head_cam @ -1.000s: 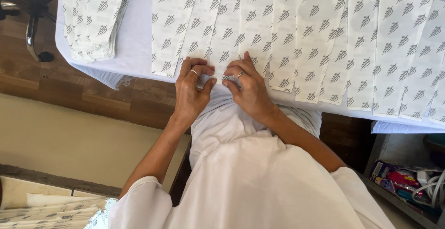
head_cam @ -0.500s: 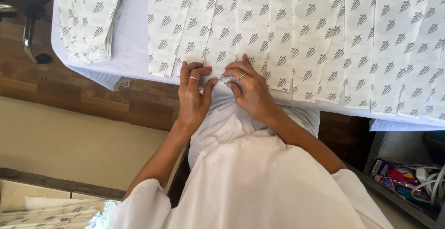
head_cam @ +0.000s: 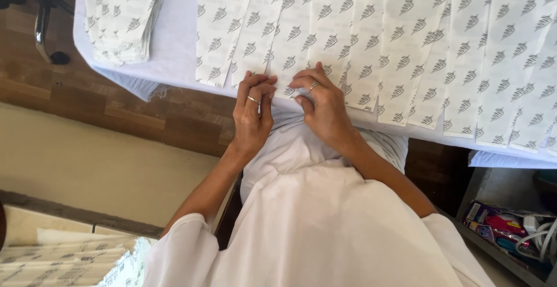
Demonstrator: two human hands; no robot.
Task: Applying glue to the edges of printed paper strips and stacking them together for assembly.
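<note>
Bright, even daylight; soft shadows, sharp focus, no glare.

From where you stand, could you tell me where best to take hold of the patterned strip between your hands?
Probably at its near end, from the table edge: that end of the strip reaches the edge between the left hand and right hand, while neighbouring strips crowd its long sides.

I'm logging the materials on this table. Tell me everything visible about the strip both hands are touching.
The strip is long, narrow and flat, seemingly paper, white with rows of small grey leaf-like marks. It lies on the white-covered table in a row of overlapping strips alike, its near end at the table edge. The left hand and right hand pinch that end with their fingertips.
</note>
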